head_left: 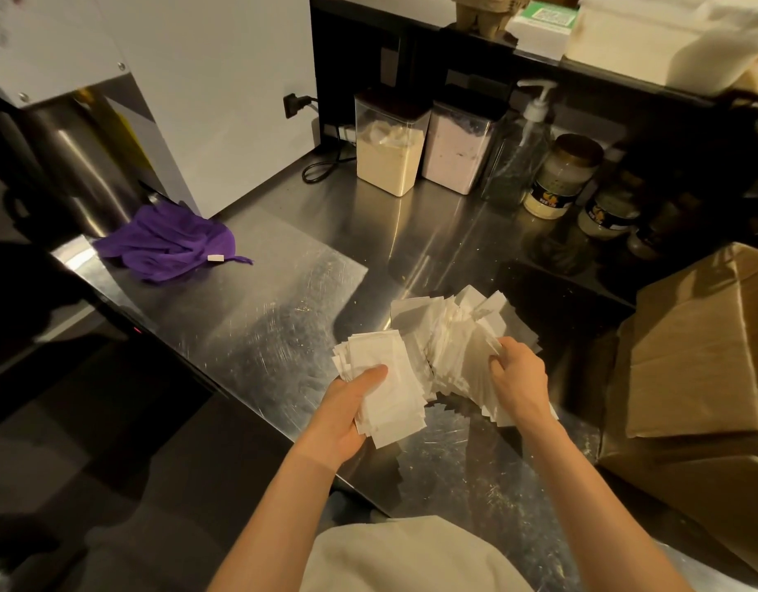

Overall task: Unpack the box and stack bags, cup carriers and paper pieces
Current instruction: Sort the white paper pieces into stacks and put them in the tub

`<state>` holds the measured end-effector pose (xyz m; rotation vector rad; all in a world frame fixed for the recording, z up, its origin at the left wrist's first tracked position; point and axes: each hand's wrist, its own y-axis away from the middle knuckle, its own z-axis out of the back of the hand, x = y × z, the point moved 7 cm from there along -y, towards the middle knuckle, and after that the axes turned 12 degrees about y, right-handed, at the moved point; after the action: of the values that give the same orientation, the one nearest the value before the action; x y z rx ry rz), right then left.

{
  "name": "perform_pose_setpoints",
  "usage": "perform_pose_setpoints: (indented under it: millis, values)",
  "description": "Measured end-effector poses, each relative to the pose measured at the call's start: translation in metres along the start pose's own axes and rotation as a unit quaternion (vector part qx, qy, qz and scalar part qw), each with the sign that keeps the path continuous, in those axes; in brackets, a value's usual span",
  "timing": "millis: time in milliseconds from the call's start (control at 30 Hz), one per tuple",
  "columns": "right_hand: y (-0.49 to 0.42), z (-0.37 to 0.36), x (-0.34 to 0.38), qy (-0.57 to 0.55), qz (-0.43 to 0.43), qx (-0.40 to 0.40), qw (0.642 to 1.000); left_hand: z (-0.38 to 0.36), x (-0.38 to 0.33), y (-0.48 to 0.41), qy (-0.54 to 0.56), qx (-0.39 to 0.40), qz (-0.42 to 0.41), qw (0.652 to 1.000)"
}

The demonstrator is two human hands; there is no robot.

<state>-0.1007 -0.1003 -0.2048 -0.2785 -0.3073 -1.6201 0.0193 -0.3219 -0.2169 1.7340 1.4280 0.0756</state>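
Left hand (351, 414) clamps a paper stack (386, 399) at six o'clock; right hand (516, 376) pinches the fanned papers (454, 335) beside it. Loose edges could slide off the counter (262, 318).

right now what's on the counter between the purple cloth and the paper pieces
Nothing: in the head view, bare steel counter runs from the purple cloth to the paper pieces.

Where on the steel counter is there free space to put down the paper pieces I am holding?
The widest bare patch of the steel counter lies between the purple cloth and the fanned paper pieces. A smaller one is before the two clear canisters. The right side is crowded: jars and cardboard box.
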Motion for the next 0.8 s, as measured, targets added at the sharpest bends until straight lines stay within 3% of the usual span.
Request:
perform_pose_setpoints:
  millis: [233,500,700,800]
  values:
    - [0.002,-0.012,0.000,0.027,-0.009,0.034,0.999,0.003,0.000,-0.001,-0.005,0.002,-0.002,1.000]
    - [-0.001,0.000,0.004,0.028,0.006,-0.029,0.999,0.006,-0.001,-0.004,-0.011,-0.001,-0.004,1.000]
    - [0.013,0.026,0.025,-0.088,-0.004,-0.034,0.996,0.010,-0.003,-0.007,-0.013,-0.017,-0.015,1.000]
    - [0.020,0.044,0.036,-0.278,-0.056,-0.003,0.959,0.010,-0.004,-0.006,-0.016,-0.019,-0.017,1.000]
